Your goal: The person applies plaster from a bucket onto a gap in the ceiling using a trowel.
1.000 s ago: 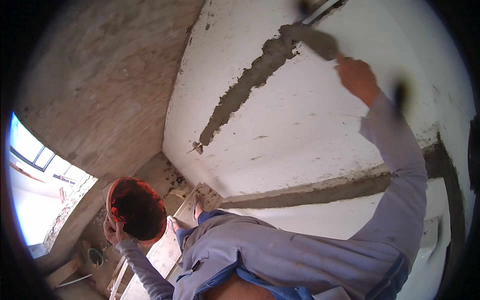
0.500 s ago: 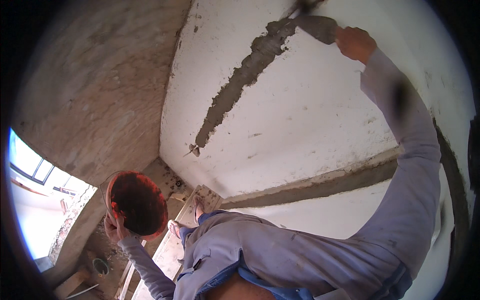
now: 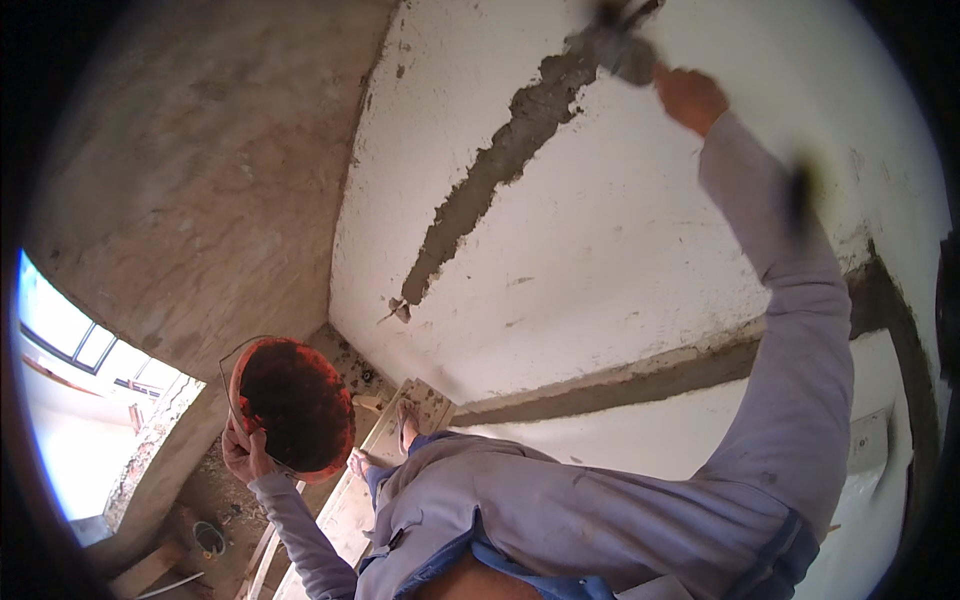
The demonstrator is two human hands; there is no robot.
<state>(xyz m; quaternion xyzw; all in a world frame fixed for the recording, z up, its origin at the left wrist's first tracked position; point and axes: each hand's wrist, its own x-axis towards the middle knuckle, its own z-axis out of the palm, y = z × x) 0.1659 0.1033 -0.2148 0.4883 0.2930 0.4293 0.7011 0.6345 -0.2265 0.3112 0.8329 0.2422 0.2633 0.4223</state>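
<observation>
Gripping trowel (image 3: pixel 622 52) just beyond right hand (image 3: pixel 688 97) (against mortar strip (image 3: pixel 490 175)).

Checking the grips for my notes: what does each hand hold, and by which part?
Left hand holds the orange bucket from below, at its rim. Right hand holds a mortar-laden trowel by its handle end, blade against the white wall.
</observation>
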